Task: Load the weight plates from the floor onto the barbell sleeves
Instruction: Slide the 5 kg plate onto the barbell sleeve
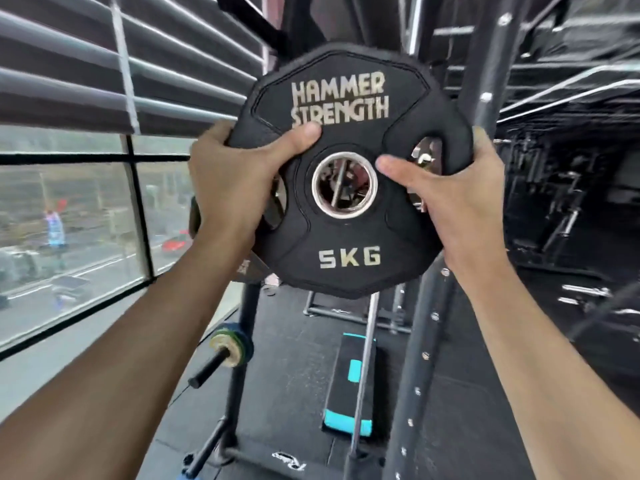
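progress: mid-load | black rubber 5 kg weight plate [348, 174] off the floor, held upright at chest height | left hand [228, 178] and right hand [446, 206] grip its rims | left: slide onto barbell sleeve, hidden behind plate

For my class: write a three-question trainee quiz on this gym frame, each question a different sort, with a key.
1. True or false: both hands, left and right, grip the weight plate.
2. What weight is printed on the plate?
3. The small plates on a storage peg sit: A) lower left of the held plate, B) above it, C) on the blue-trimmed step.

Key: 1 true; 2 5 KG; 3 A.
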